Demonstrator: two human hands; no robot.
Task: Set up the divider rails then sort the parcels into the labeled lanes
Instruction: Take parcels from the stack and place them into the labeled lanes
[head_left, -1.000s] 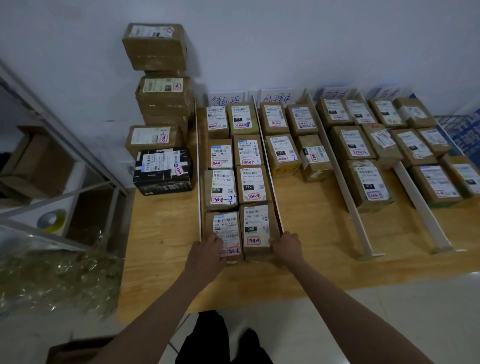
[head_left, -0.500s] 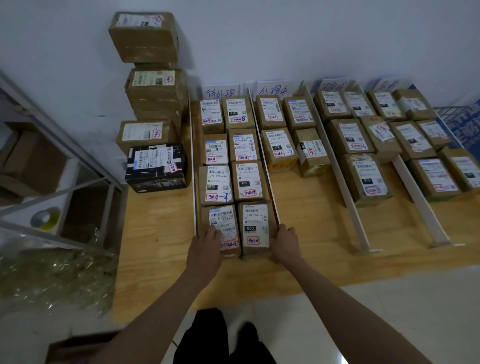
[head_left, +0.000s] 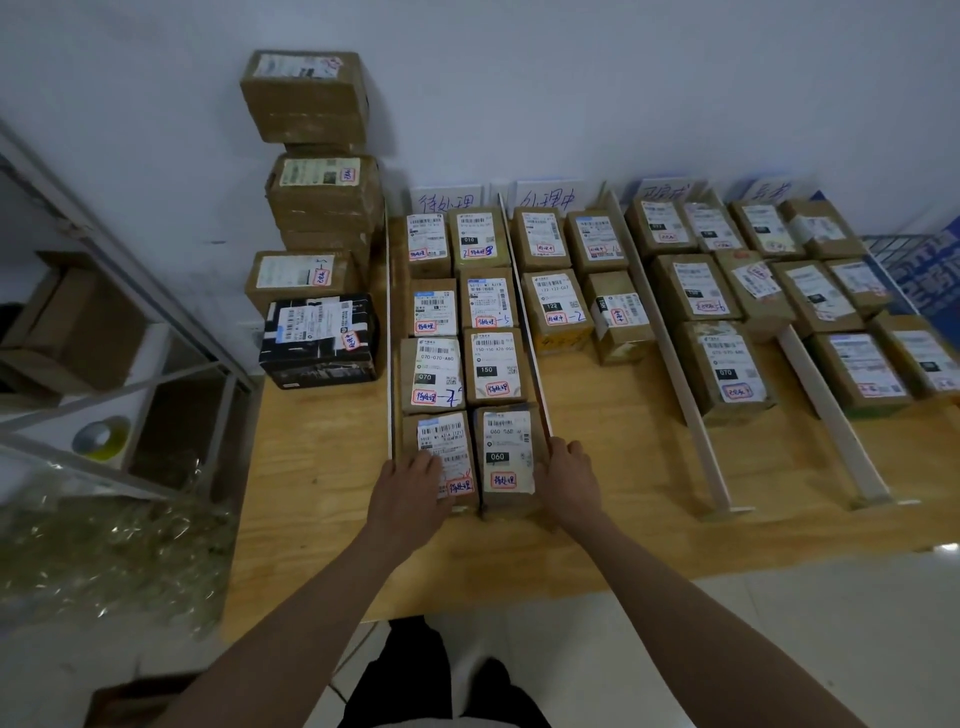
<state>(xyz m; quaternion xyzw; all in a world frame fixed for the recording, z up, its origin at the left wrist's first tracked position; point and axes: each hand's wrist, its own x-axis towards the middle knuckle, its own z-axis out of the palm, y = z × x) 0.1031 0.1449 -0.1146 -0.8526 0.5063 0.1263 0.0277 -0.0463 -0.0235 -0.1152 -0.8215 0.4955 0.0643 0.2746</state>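
While both arms reach over the light wooden desk (head_left: 623, 467), the left hand (head_left: 410, 480) rests flat, fingers released, on the nearest brown cardboard parcel (head_left: 441, 457) in the leftmost lane. The right hand (head_left: 569, 475) grasps the side of the neighbouring brown "060" parcel (head_left: 506, 457), beside a white divider rail (head_left: 524, 317).

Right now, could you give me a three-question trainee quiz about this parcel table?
1. True or false: the leftmost lane holds eight parcels, in two columns.
2. What does the left hand rest on: A) a rail, B) the nearest left parcel, C) the black box?
3. Where is the right hand?

Key: 1 true. 2 B. 3 at the right side of the parcel marked 060.
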